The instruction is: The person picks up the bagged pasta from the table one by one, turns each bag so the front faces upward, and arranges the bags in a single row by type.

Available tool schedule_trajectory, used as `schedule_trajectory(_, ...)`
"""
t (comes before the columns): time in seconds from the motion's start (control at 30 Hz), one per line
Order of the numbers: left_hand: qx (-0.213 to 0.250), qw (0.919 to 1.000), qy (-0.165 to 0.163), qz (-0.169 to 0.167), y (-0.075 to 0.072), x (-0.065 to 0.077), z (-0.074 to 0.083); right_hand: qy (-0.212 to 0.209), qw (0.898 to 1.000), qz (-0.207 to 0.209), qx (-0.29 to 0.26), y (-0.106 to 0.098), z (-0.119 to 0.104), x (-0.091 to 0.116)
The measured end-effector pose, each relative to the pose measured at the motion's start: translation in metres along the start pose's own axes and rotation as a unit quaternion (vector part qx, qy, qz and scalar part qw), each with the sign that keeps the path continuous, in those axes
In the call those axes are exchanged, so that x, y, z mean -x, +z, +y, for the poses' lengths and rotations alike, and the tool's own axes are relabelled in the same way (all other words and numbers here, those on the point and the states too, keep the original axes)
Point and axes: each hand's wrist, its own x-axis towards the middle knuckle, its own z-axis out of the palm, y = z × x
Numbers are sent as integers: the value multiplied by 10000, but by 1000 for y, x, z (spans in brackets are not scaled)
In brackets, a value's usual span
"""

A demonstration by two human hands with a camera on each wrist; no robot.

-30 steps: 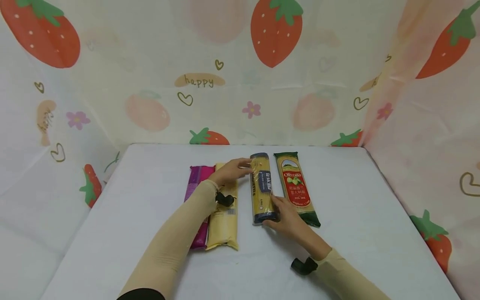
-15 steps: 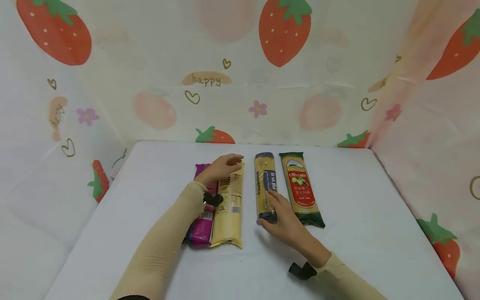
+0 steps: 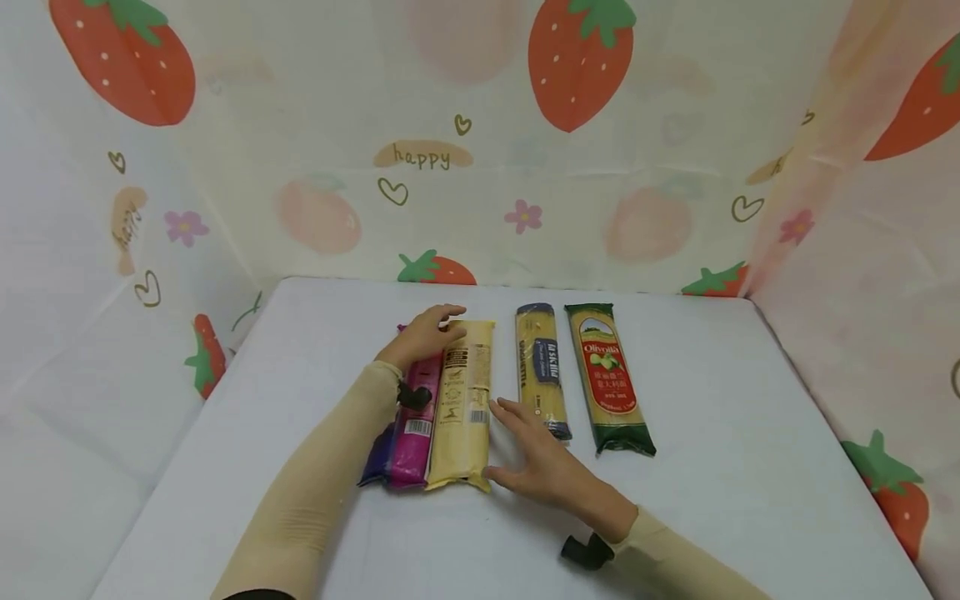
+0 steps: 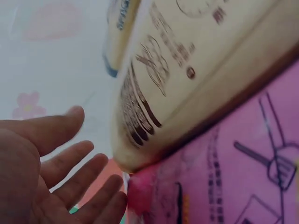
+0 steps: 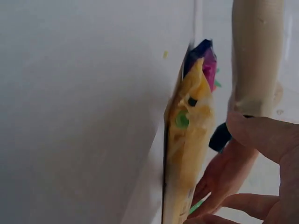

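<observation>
A cream pasta packet [image 3: 459, 417] lies against a magenta packet [image 3: 412, 454] with dark blue along its left side. Over the far end of the magenta packet is my left hand [image 3: 423, 335], fingers loosely extended; in the left wrist view its fingertips [image 4: 114, 198] come right up to the packets' ends. My right hand [image 3: 547, 458] is spread beside the cream packet's near right edge, thumb and fingers apart, holding nothing. In the right wrist view the cream packet [image 5: 187, 154] shows edge-on beside it. Just beyond that hand lies a spaghetti packet [image 3: 538, 367] with blue ends.
At the right lies a green-ended pasta packet [image 3: 607, 379] with a red Olivoilà label. All the packets rest on a white table [image 3: 712, 500]. A strawberry-print curtain [image 3: 570, 192] rises behind the table and at both sides.
Both hands have left the blue-ended spaghetti packet and moved left, the left hand to the magenta packet's far end, the right beside the cream packet. The head view has shifted slightly.
</observation>
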Motion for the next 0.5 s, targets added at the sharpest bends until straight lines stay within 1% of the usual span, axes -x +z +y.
schedule_trajectory(0.1, -38, 9999, -43, -153, 0, -1, -5, 47, 9997, -208, 92, 7, -4, -6)
schedule_trajectory(0.23, -108, 9992, -111, -376, 2, -3, -14, 327, 9978, -519, 240, 14, -10, -14)
schedule_trajectory(0.33, -118, 9989, -192, -408, 2, -5, -17, 460, 9956, -714, 402, 18, -13, -18)
schedule_trajectory(0.5, -260, 9986, -180, -427, 4, -9, -21, 500, 9933, -826, 640, 22, -15, -26)
